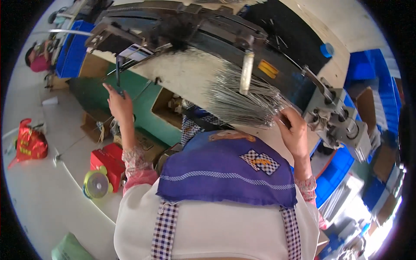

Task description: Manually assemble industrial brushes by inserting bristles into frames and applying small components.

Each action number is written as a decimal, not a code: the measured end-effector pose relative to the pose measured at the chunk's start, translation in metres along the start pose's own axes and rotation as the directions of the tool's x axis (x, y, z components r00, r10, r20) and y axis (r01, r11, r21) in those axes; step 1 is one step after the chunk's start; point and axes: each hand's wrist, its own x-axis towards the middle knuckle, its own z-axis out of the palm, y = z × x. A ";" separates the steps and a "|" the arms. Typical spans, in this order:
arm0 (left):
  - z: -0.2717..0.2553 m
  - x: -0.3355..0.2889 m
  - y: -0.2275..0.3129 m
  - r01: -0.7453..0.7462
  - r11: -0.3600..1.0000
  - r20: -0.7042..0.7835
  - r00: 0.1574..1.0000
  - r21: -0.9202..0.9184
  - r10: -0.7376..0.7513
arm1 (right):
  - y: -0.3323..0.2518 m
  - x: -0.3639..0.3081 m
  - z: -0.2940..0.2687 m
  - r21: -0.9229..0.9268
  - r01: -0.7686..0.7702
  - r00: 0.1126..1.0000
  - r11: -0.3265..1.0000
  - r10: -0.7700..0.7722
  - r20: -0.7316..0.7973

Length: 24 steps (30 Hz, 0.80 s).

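Observation:
A large fanned-out bundle of thin metal wires (pixel 242 97) lies on the pale worktop in front of me. My right hand (pixel 294 128) is at the bundle's right end, its thumb and fingers closed on wire ends. My left hand (pixel 119 104) is raised at the left edge of the bench, index finger stretched out and the fingers apart. It is at the lower end of a dark lever (pixel 118 71) that hangs from the machine (pixel 173 26); whether it touches the lever is hard to see.
A pale handle (pixel 246 73) points toward me above the wires, with a yellow piece (pixel 268 69) beside it. A grey metal mechanism (pixel 342 121) stands at the right. Below the bench edge sits an open cardboard box (pixel 162 108). Blue bins (pixel 375 71) line the far right.

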 end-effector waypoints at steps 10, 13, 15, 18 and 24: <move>-0.017 -0.006 0.028 0.506 0.755 0.346 0.857 -0.417 -0.383 | 0.017 -0.040 -0.001 0.315 -0.249 0.811 0.916 0.375 -0.450; -0.036 -0.006 0.075 0.412 0.725 0.240 0.911 -0.551 -0.335 | -0.008 -0.039 -0.028 0.420 -0.140 0.757 0.897 0.370 -0.538; -0.051 -0.002 0.099 0.042 0.982 -0.118 0.991 -0.182 -0.064 | -0.011 -0.038 -0.038 0.295 -0.089 0.820 0.952 0.238 -0.521; -0.124 0.020 0.160 -0.271 0.488 -0.250 0.962 -0.830 0.110 | -0.019 -0.042 -0.030 -0.002 -0.117 0.953 0.993 0.111 -0.283; -0.163 0.018 0.227 -0.418 -0.178 -0.451 0.762 -0.891 0.465 | -0.026 -0.038 -0.028 -0.071 -0.142 0.976 0.987 0.128 -0.175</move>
